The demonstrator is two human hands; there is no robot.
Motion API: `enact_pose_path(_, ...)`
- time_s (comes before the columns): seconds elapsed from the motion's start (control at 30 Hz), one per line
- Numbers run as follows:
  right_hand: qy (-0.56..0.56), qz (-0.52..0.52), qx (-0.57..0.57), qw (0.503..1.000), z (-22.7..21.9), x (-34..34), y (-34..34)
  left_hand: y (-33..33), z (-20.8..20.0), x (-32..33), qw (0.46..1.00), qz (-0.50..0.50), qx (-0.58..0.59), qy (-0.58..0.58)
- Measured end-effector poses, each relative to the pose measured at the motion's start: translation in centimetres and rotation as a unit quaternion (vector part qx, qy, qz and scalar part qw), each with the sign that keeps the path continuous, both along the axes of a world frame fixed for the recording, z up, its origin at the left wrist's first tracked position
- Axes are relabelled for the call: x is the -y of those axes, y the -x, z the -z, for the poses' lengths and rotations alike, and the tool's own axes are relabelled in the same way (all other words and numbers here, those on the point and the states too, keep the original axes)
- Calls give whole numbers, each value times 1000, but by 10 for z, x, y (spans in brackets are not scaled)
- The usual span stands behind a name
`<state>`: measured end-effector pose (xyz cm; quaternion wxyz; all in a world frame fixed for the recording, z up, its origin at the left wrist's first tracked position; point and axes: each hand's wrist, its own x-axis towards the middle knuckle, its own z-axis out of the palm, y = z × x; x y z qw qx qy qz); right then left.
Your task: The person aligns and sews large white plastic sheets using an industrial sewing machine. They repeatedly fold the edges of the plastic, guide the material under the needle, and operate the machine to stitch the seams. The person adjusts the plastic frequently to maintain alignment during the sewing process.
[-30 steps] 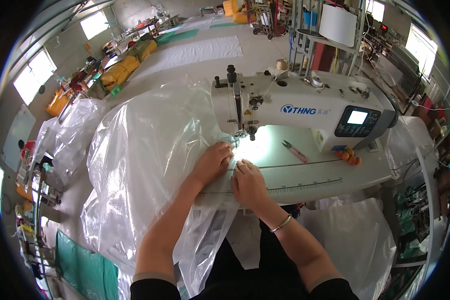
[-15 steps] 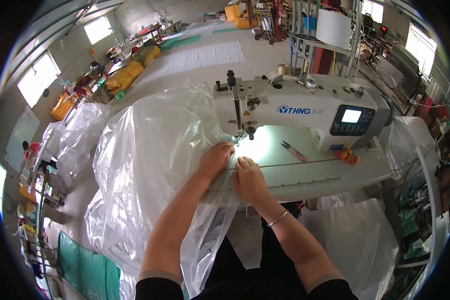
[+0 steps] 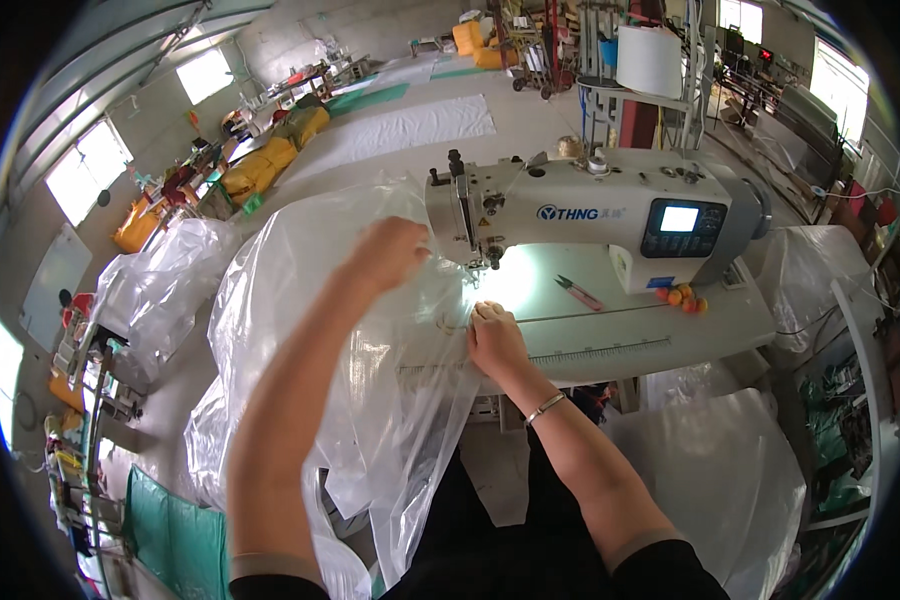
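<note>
A large clear plastic sheet point(image 3: 300, 260) drapes over the left part of the sewing machine's table and hangs toward my lap. My right hand point(image 3: 497, 338) has its fingers together on the sheet's gathered edge, just in front of the lit needle area. Raised above the sheet, left of the sewing machine point(image 3: 610, 215) head, is my left hand point(image 3: 388, 256); motion smears its fingers, so whether they grip anything is unclear. Thread snips point(image 3: 578, 293) with reddish handles lie on the machine bed, right of the needle.
Several small orange-red round things point(image 3: 682, 298) sit by the machine's base. A ruler scale point(image 3: 600, 350) runs along the table's front. More clear plastic point(image 3: 710, 480) hangs at the lower right, and another plastic heap point(image 3: 170, 285) stands left. Behind is a rack with a large white roll point(image 3: 650, 58).
My left hand has lifted from the sheet beside the needle and moved up and left. My right hand stays on the sheet's edge. The view has shifted slightly.
</note>
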<state>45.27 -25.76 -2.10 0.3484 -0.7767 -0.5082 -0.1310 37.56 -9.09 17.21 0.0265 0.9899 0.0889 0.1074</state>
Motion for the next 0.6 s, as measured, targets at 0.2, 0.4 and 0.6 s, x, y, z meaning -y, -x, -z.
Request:
enact_pose_path(0.2,30,-5,-33,999,-8,6,-10,45,-104,-53,990,17,-115,-84)
enact_pose_path(0.4,-20,83,-68,994,-22,-2,2,102,-64,-125,953,18,-117,-279)
enact_pose_path(0.6,28,148,-19,988,17,3,-50,159,65,-68,943,-59,-304,-122)
